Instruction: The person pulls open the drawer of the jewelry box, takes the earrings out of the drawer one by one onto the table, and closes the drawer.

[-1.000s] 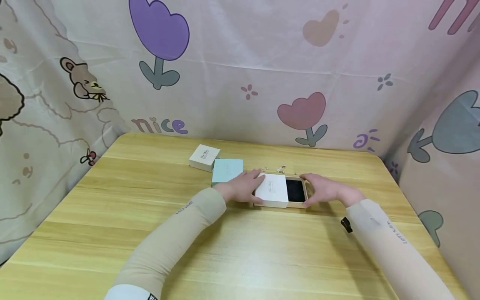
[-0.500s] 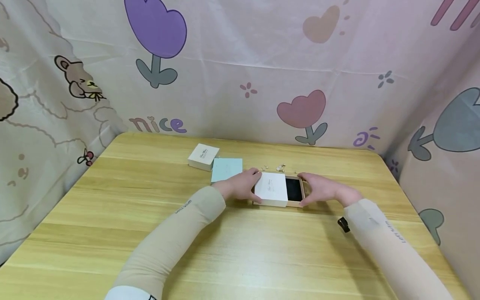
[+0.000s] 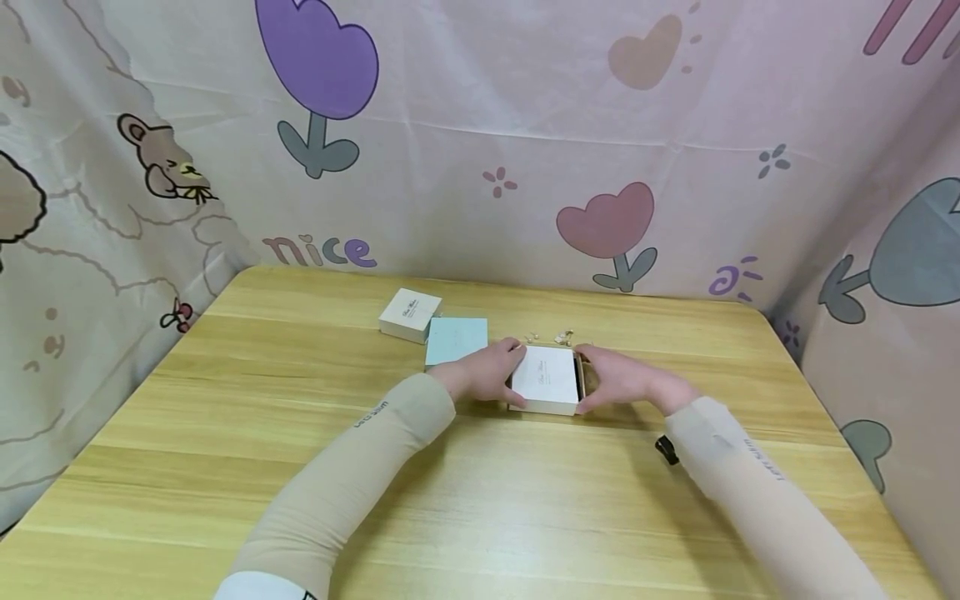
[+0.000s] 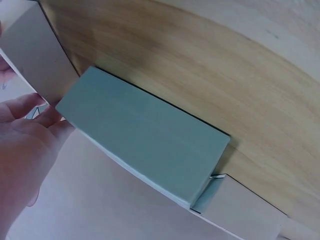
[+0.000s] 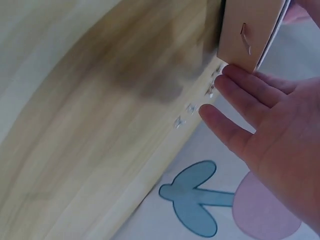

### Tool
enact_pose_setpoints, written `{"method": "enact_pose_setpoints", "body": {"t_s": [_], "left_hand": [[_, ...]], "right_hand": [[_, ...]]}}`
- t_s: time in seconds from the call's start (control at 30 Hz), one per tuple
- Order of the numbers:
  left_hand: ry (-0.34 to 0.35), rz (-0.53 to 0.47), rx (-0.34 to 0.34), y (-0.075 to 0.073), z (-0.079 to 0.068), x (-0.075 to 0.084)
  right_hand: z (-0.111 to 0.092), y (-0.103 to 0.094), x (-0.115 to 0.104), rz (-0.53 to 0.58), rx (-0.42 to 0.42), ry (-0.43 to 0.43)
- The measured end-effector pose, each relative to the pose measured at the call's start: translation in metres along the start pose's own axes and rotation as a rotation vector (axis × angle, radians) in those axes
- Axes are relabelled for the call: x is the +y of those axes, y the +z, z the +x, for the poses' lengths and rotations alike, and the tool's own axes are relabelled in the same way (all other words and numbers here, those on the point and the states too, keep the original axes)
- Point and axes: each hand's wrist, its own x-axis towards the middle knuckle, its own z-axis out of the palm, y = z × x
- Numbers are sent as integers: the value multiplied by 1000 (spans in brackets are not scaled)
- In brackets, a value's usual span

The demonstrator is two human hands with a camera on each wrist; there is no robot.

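In the head view my left hand [image 3: 483, 372] holds the left end of a small white box sleeve [image 3: 545, 379] with printed lettering, thumb on the near side and fingers on the far side. From the sleeve's right end a narrow strip of its drawer [image 3: 581, 379] sticks out, with a sliver of black inside. My right hand [image 3: 618, 377] grips that drawer end between thumb and fingers. In the right wrist view the drawer's front [image 5: 254, 32] shows a small ribbon pull tab. Most of the drawer is hidden in the sleeve.
A light blue box [image 3: 456, 337] sits just left of the sleeve. Behind it to the left stands another white box [image 3: 410, 310]. Small shiny trinkets [image 3: 562, 337], perhaps earrings, lie behind the sleeve near the table's [image 3: 465, 517] back edge. A printed curtain [image 3: 450, 100] hangs behind.
My right hand has moved left, and the drawer has slid into the white sleeve, covering nearly all of the black inside. The left hand has stayed at the sleeve's left end.
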Motion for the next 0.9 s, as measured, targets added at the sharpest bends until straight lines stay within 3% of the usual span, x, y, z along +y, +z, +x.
{"method": "enact_pose_setpoints", "body": {"t_s": [0.17,0.43,0.63,0.77,0.9], "left_hand": [[-11,12,-12,-1,1,2],[-14,53,-19,-2,4,2],[8,134,-7,0,2,0],[1,180,30,4,-4,-3],[-14,183,125,8,-12,-5]], "right_hand": [[2,3,-10,23,-23,15],[5,3,-15,-45,-37,35],[4,4,-15,-50,-33,30],[3,7,-17,-81,44,30],[-1,10,-23,-158,182,81]]}}
